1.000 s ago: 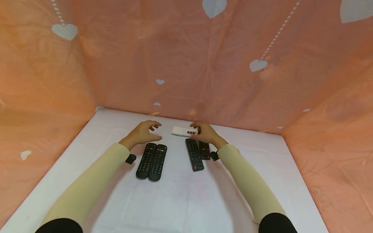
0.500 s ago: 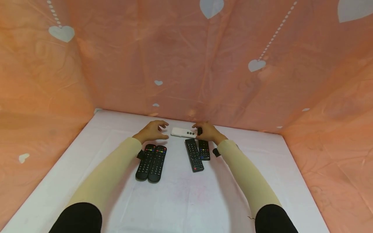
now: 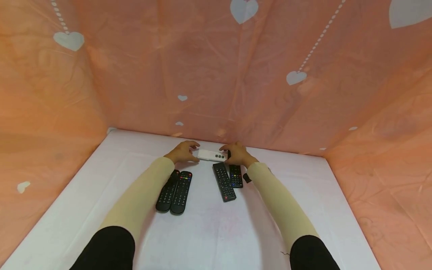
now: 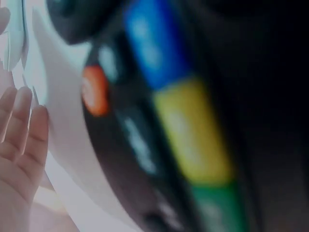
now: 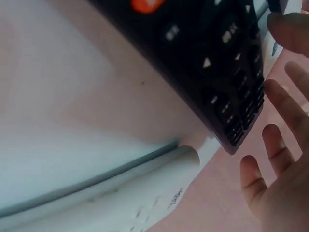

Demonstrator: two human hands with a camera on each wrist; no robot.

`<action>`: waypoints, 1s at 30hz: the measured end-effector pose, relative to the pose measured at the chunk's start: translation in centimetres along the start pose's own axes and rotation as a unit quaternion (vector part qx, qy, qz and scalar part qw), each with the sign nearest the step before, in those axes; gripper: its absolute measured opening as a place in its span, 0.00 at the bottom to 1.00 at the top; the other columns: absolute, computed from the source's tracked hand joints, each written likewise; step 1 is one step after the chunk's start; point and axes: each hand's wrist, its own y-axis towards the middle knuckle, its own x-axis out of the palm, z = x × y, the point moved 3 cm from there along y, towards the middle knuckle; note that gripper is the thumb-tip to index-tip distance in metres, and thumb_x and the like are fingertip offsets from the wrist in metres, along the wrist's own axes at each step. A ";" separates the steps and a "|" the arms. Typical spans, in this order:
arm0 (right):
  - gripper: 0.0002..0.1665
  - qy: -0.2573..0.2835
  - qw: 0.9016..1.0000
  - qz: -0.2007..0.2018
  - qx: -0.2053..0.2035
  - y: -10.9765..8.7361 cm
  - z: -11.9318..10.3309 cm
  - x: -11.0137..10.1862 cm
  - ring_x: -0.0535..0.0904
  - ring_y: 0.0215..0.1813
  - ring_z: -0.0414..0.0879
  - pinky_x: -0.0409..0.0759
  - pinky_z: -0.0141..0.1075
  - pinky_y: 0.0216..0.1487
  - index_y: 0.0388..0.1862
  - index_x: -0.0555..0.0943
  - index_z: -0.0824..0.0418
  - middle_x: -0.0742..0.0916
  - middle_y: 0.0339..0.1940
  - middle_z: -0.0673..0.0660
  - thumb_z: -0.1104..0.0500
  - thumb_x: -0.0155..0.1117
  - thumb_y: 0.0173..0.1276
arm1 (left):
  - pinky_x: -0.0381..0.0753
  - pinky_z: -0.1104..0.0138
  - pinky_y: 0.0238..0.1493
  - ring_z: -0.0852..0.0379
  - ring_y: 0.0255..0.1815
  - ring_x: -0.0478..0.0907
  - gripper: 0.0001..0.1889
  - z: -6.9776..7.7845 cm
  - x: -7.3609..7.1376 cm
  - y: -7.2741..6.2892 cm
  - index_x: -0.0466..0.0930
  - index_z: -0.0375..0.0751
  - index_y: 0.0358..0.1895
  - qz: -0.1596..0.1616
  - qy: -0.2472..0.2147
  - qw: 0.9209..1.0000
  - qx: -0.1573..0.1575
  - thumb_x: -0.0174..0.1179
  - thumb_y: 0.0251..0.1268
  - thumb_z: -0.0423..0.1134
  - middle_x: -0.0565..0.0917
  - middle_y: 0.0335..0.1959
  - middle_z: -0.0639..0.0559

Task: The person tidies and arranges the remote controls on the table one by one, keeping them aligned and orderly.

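A white remote control [image 3: 210, 155] lies across the back of the table. My left hand [image 3: 182, 152] is at its left end, thumb and fingers apart on either side. In the left wrist view the fingers of that hand [image 4: 21, 145] look nearly straight. At the white remote's right end is my right hand [image 3: 237, 154], over the upper part of a black remote [image 3: 236, 177]; a dark piece shows between thumb and fingers. The right wrist view shows this hand's fingers spread [image 5: 285, 150] beside a black remote [image 5: 207, 67]. Whether they touch it is unclear.
Two black remotes lie side by side at left, the left one [image 3: 165, 197] partly under the sleeve, the other [image 3: 181, 193] with coloured buttons. Another black remote [image 3: 224, 182] lies slanted beside the right one. Orange sheeting [image 3: 202, 75] with hearts walls the white table [image 3: 209, 240].
My left hand has moved right and slightly forward, up to the white remote's left end. My right hand has stayed near the white remote's right end, shifting slightly.
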 end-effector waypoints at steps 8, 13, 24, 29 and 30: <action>0.32 -0.020 1.000 -0.007 -0.001 0.5 0.0 0.2 0.69 0.49 0.49 0.62 0.43 0.47 0.58 0.80 0.50 0.86 0.51 0.52 0.54 0.76 0.51 | 0.72 0.54 0.63 0.43 0.59 0.74 0.33 0.7 0.4 0.5 0.72 0.39 0.64 -0.022 0.022 0.999 -0.010 0.72 0.51 0.36 0.76 0.60 0.39; 0.32 -0.036 0.999 -0.014 0.003 0.7 0.2 0.4 0.69 0.49 0.49 0.63 0.44 0.48 0.58 0.81 0.49 0.86 0.51 0.51 0.53 0.76 0.51 | 0.71 0.54 0.64 0.42 0.61 0.73 0.33 1.5 0.4 0.5 0.71 0.37 0.65 -0.033 0.031 0.999 -0.015 0.71 0.52 0.34 0.75 0.60 0.37; 0.30 -0.033 0.999 -0.023 0.010 1.0 0.2 0.8 0.68 0.51 0.50 0.63 0.48 0.54 0.59 0.80 0.52 0.85 0.56 0.52 0.54 0.73 0.55 | 0.73 0.55 0.62 0.45 0.59 0.73 0.26 1.8 0.8 0.8 0.74 0.36 0.60 -0.038 0.032 0.998 -0.025 0.67 0.56 0.31 0.76 0.58 0.38; 0.30 -0.024 1.000 -0.019 0.004 0.8 0.1 0.6 0.69 0.51 0.50 0.62 0.47 0.54 0.59 0.80 0.52 0.85 0.56 0.52 0.54 0.73 0.55 | 0.73 0.56 0.61 0.46 0.57 0.74 0.26 2.0 0.7 0.7 0.75 0.38 0.59 -0.039 0.046 0.998 -0.026 0.68 0.55 0.32 0.78 0.56 0.39; 0.30 -0.022 1.000 -0.019 0.004 0.7 0.1 0.5 0.69 0.51 0.50 0.63 0.47 0.54 0.59 0.80 0.52 0.85 0.56 0.52 0.54 0.73 0.55 | 0.73 0.56 0.61 0.46 0.57 0.74 0.26 2.0 0.6 0.7 0.75 0.38 0.59 -0.039 0.053 0.997 -0.025 0.69 0.54 0.33 0.78 0.56 0.39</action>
